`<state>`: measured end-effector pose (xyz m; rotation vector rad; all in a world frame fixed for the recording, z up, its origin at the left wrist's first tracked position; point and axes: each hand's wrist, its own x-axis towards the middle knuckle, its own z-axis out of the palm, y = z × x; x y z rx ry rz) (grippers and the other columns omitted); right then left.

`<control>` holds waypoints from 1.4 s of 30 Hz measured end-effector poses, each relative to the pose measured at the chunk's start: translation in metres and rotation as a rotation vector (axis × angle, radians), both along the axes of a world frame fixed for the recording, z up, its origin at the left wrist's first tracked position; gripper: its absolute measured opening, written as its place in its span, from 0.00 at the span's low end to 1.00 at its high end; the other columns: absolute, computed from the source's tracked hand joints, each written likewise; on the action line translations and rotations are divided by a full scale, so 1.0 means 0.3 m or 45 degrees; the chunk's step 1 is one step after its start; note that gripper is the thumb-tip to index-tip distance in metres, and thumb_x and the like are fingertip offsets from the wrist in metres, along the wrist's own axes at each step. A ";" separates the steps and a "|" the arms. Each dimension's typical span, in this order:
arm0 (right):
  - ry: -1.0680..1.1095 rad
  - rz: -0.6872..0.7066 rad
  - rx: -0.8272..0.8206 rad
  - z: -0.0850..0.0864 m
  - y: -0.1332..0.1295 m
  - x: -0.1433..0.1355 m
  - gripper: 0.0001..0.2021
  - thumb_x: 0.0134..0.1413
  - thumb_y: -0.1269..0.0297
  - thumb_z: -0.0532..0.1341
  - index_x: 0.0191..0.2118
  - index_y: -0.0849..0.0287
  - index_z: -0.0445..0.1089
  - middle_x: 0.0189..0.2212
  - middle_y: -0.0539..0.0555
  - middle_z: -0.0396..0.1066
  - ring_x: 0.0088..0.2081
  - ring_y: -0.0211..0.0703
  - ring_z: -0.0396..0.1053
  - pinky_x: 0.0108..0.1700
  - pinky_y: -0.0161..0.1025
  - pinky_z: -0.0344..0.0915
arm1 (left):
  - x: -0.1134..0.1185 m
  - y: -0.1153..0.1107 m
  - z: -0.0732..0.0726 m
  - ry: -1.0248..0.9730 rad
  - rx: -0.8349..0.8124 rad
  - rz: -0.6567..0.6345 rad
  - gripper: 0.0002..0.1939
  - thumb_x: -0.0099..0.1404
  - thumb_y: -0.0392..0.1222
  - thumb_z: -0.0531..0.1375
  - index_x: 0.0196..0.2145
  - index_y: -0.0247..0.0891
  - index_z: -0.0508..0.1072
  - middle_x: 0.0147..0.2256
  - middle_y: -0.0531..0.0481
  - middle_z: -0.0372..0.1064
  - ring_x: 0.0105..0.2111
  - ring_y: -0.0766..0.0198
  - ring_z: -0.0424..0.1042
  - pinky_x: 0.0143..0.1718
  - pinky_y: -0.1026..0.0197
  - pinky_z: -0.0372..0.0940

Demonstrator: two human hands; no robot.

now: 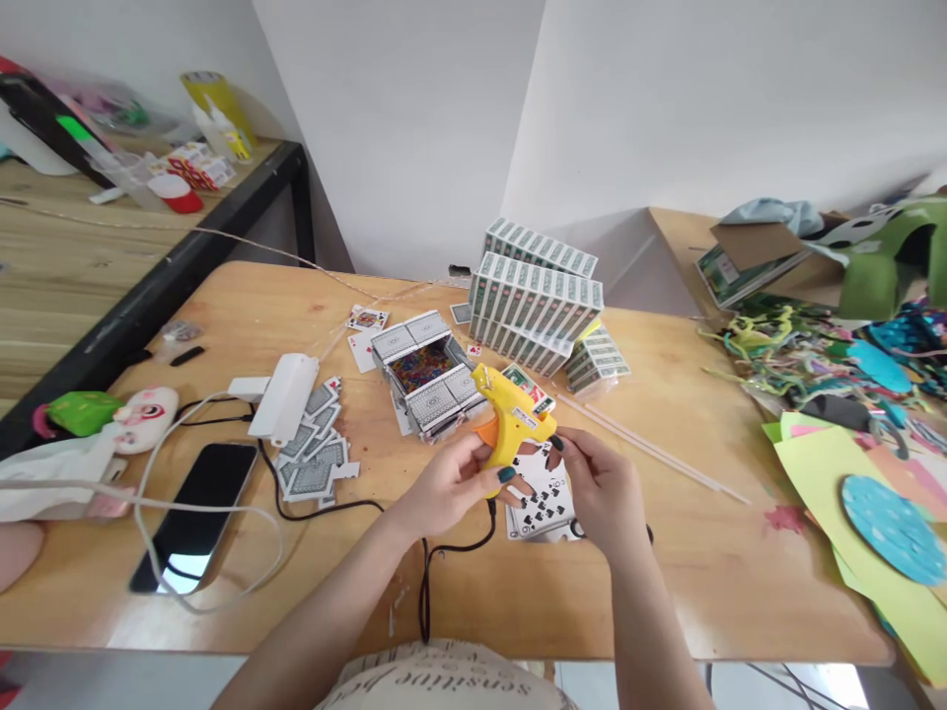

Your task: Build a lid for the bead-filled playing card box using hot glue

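Note:
A yellow glue gun [516, 419] with an orange trigger is held up over the table's middle, its nozzle toward the upper left. Wrapped round its handle is my left hand [451, 483]. My right hand [603, 488] has its fingers pinched at the gun's rear end; what they hold there is too small to make out. Beneath the hands lie playing cards [544, 498], spades face up. Just beyond the gun stands a box made of grey-backed cards [429, 375], with small colourful bits visible in its opening.
Green-and-white card boxes [537, 301] are stacked at the back. Left are a white power strip [285, 399], grey-backed cards [317, 456], a phone [196, 513] and loose cables. Clear glue sticks [651, 444] lie right of centre. Coloured paper [843, 513] and craft scraps cover the far right.

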<state>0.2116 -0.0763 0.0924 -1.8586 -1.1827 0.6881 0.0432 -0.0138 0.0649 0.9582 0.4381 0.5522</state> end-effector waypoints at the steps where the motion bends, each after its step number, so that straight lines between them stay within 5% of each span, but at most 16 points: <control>1: -0.022 -0.010 -0.001 -0.002 -0.001 0.002 0.13 0.57 0.58 0.53 0.35 0.59 0.71 0.22 0.48 0.67 0.20 0.35 0.59 0.24 0.32 0.56 | 0.005 -0.006 -0.004 0.006 0.011 -0.001 0.16 0.62 0.42 0.59 0.46 0.33 0.65 0.43 0.39 0.69 0.33 0.62 0.73 0.31 0.59 0.69; 7: -0.184 0.011 -0.016 0.004 -0.013 0.024 0.14 0.57 0.58 0.52 0.36 0.59 0.72 0.23 0.49 0.71 0.24 0.38 0.66 0.28 0.33 0.61 | 0.043 -0.036 -0.023 0.006 0.072 0.175 0.27 0.64 0.47 0.56 0.57 0.41 0.49 0.41 0.42 0.70 0.22 0.71 0.68 0.21 0.66 0.62; 12: -0.272 0.002 -0.019 0.018 -0.019 0.050 0.13 0.56 0.57 0.55 0.39 0.56 0.73 0.29 0.52 0.75 0.29 0.40 0.70 0.30 0.34 0.64 | 0.062 -0.042 -0.025 0.022 0.011 0.256 0.17 0.63 0.48 0.57 0.46 0.37 0.61 0.35 0.47 0.70 0.19 0.76 0.61 0.19 0.68 0.55; 17: -0.375 -0.327 0.417 0.026 -0.104 0.001 0.10 0.53 0.59 0.60 0.39 0.57 0.72 0.32 0.56 0.75 0.32 0.44 0.72 0.32 0.38 0.67 | 0.062 -0.032 -0.025 -0.088 -0.139 0.321 0.13 0.62 0.49 0.58 0.38 0.36 0.64 0.35 0.49 0.67 0.20 0.76 0.59 0.19 0.69 0.52; 20: -0.331 -0.331 0.543 0.001 -0.169 -0.064 0.07 0.54 0.62 0.60 0.29 0.57 0.72 0.24 0.54 0.72 0.27 0.43 0.71 0.29 0.38 0.67 | 0.062 -0.027 -0.019 -0.149 -0.218 0.354 0.12 0.62 0.47 0.58 0.39 0.36 0.64 0.33 0.50 0.65 0.21 0.75 0.59 0.20 0.69 0.52; 23: -0.081 -0.107 0.352 -0.042 -0.168 -0.103 0.08 0.54 0.60 0.59 0.30 0.57 0.73 0.26 0.54 0.74 0.29 0.43 0.72 0.33 0.38 0.69 | 0.068 -0.032 -0.014 -0.213 -0.241 0.369 0.12 0.62 0.47 0.58 0.37 0.36 0.64 0.30 0.52 0.62 0.21 0.75 0.59 0.19 0.68 0.52; 27: 0.601 0.138 0.148 -0.080 -0.073 -0.100 0.20 0.51 0.49 0.60 0.46 0.54 0.70 0.42 0.57 0.73 0.42 0.48 0.72 0.39 0.41 0.72 | 0.077 -0.059 -0.016 -0.222 -0.292 0.304 0.13 0.59 0.47 0.60 0.34 0.34 0.64 0.24 0.55 0.58 0.18 0.75 0.56 0.18 0.68 0.50; 34: 1.118 0.082 -0.076 -0.045 0.028 -0.137 0.25 0.41 0.48 0.66 0.44 0.56 0.70 0.39 0.57 0.74 0.23 0.42 0.70 0.12 0.33 0.62 | 0.088 -0.124 -0.057 -0.227 -0.407 0.235 0.18 0.56 0.47 0.63 0.41 0.38 0.65 0.26 0.55 0.60 0.18 0.74 0.58 0.19 0.68 0.52; 38: 1.071 0.077 -0.110 -0.045 0.041 -0.136 0.21 0.42 0.51 0.66 0.41 0.59 0.71 0.39 0.58 0.75 0.14 0.31 0.62 0.09 0.29 0.54 | 0.075 -0.123 -0.078 -0.076 -0.203 0.208 0.16 0.59 0.47 0.61 0.42 0.37 0.67 0.35 0.48 0.68 0.28 0.67 0.68 0.29 0.63 0.64; 42: 1.019 -0.010 0.065 -0.084 0.043 -0.088 0.17 0.45 0.53 0.65 0.39 0.58 0.71 0.39 0.57 0.75 0.28 0.42 0.73 0.25 0.36 0.70 | 0.000 -0.080 -0.082 0.344 0.352 0.145 0.13 0.60 0.42 0.59 0.42 0.36 0.72 0.43 0.43 0.70 0.41 0.60 0.70 0.44 0.57 0.65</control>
